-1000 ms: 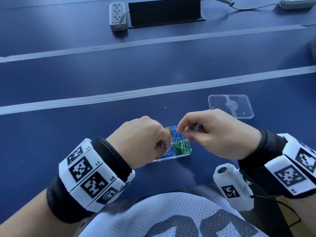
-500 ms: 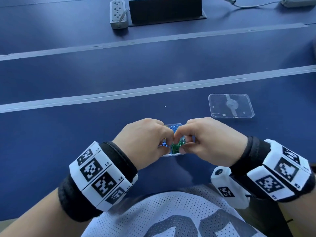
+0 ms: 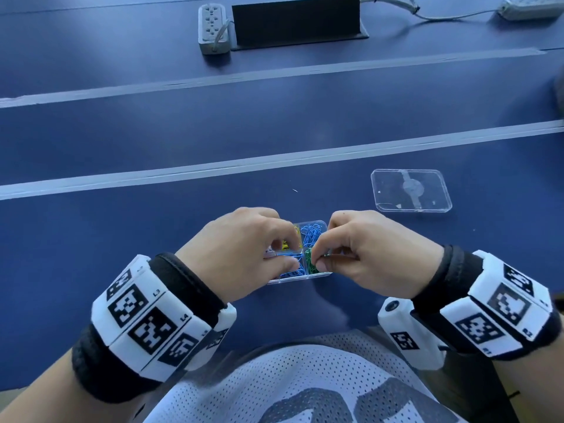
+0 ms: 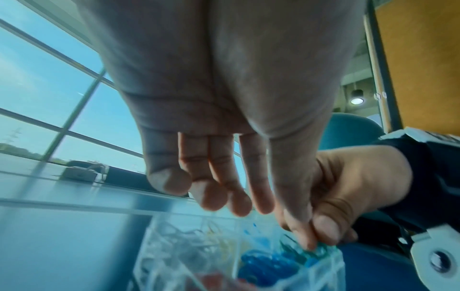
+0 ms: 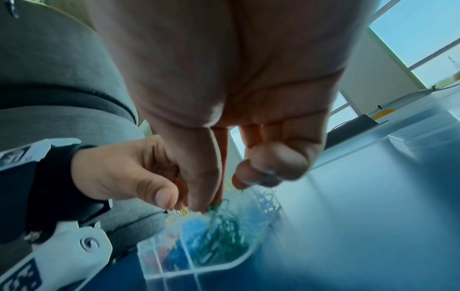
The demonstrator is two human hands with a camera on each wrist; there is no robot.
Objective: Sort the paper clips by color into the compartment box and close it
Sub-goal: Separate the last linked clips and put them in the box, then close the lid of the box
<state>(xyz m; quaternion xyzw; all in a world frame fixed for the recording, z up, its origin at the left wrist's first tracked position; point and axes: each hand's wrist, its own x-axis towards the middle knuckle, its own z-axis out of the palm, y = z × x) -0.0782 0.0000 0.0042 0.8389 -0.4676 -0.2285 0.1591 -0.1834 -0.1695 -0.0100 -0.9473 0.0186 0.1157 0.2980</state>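
A small clear plastic compartment box [image 3: 317,225] is set on the dark blue worktop [image 3: 122,239], directly beneath both hands, which are held together over it. The left hand [image 3: 241,254] is curled above the box's left half, its fingertips [image 4: 239,204] bent down toward the compartments; whether anything is held between them cannot be told, as the wrist view is blurred there. The right hand [image 3: 366,254] is curled over the right half, and a green paper clip [image 5: 219,203] is pinched between its thumb and forefinger, just above the heap of green paper clips [image 3: 311,264] in the near right compartment. Blue paper clips [image 3: 311,232] are seen in the far compartment ahead of the right grip, and more blue ones [image 3: 293,271] in the near compartment under the left thumb; yellow paper clips [image 3: 287,244] are partly covered by the left fingers, and a red patch [image 5: 154,256] is glimpsed at the box's near left end. The clear square lid [image 3: 410,190] lies flat, well apart, beyond and to the right of the right hand. A grey power strip [image 3: 212,27] and a black panel [image 3: 296,21] are at the far edge.
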